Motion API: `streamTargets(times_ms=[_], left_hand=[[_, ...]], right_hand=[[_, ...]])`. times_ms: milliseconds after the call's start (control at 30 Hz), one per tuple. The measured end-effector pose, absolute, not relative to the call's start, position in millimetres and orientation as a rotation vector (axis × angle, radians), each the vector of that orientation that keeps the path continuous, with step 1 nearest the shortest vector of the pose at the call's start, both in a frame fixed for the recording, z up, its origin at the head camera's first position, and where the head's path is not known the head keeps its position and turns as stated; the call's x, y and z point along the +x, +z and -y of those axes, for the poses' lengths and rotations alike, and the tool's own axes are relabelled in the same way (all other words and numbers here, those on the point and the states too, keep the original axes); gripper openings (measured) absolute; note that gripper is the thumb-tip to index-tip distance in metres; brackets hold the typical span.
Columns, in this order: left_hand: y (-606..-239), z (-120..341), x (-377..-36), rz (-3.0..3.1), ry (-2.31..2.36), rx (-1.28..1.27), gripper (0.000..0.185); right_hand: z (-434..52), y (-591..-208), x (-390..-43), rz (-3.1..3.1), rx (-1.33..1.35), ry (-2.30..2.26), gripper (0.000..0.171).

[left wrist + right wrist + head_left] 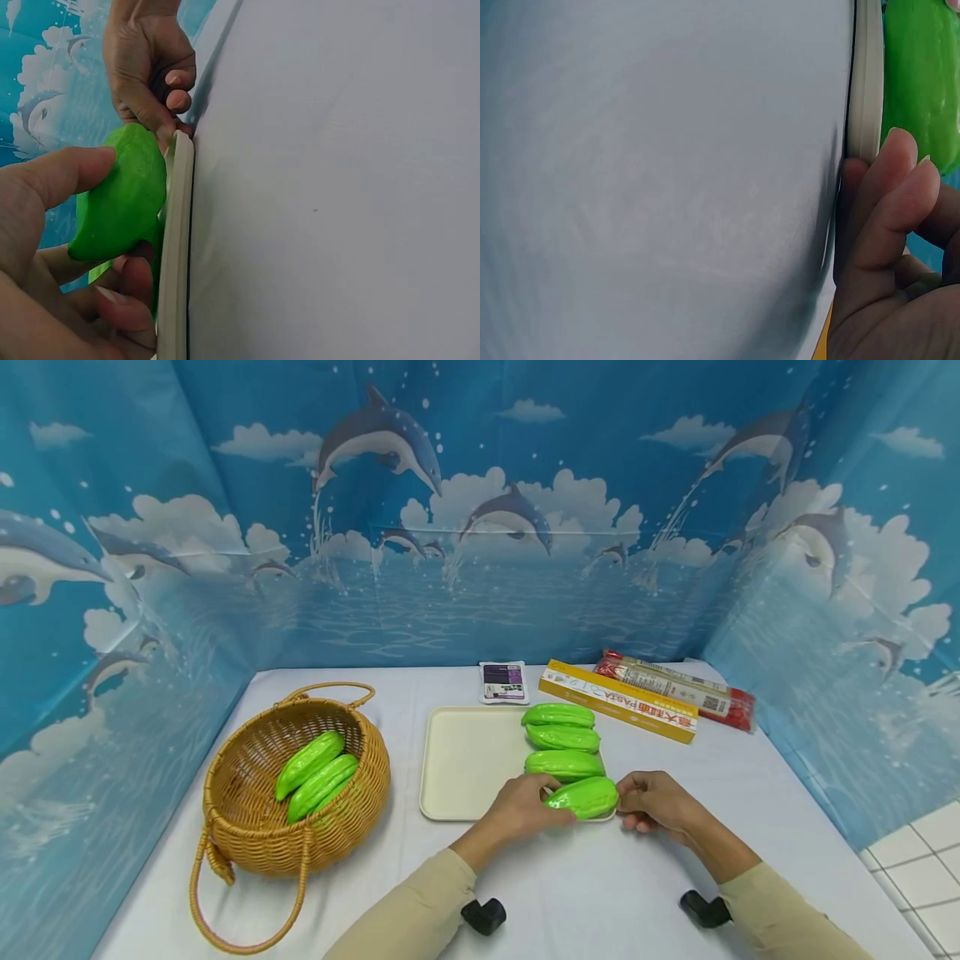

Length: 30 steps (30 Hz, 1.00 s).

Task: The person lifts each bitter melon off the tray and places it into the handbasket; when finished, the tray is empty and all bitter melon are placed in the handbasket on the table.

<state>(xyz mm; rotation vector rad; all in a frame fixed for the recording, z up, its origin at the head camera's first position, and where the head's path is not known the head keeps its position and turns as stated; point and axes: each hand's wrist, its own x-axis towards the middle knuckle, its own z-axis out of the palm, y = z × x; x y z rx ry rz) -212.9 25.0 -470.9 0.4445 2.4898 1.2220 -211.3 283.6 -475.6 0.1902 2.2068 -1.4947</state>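
Observation:
A bright green ridged gourd (583, 798) lies at the near right corner of a cream tray (468, 768). My left hand (522, 807) holds this gourd at its left end, thumb on one side and fingers on the other, as the left wrist view shows. At the tray's near right corner, my right hand (660, 806) pinches the rim with bent fingers, close to the gourd's right end. Behind the held gourd, several similar gourds (562, 765) lie in a column along the tray's right side. The tray's left part is bare.
A wicker basket (367, 785) with green gourds (309, 764) inside stands on the left, its front handle hanging down. Beyond the tray are a small white-and-purple packet (503, 683), a yellow pasta box (618, 700) and a red-ended package (678, 689). Dolphin-print curtains surround the white table.

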Motion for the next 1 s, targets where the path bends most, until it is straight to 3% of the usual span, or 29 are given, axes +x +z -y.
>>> streamTargets(times_ms=[267,533,733,1000], left_hand=[[-451,-14,-194,-2.477,1.21,0.492,0.049],[-380,9,-162,-2.377,1.239,0.625,0.051],[-338,50,-154,-2.301,1.382,0.589,0.051],[-318,127,-162,-2.247,1.536,0.502,0.056]], right_hand=[[-283,-473,-211,-2.22,0.181,-1.486,0.026],[-289,-469,-209,-2.298,0.2,-1.435,0.022],[-286,-469,-211,-2.211,0.222,-1.482,0.025],[-281,-474,-210,-2.22,0.221,-1.465,0.032]])
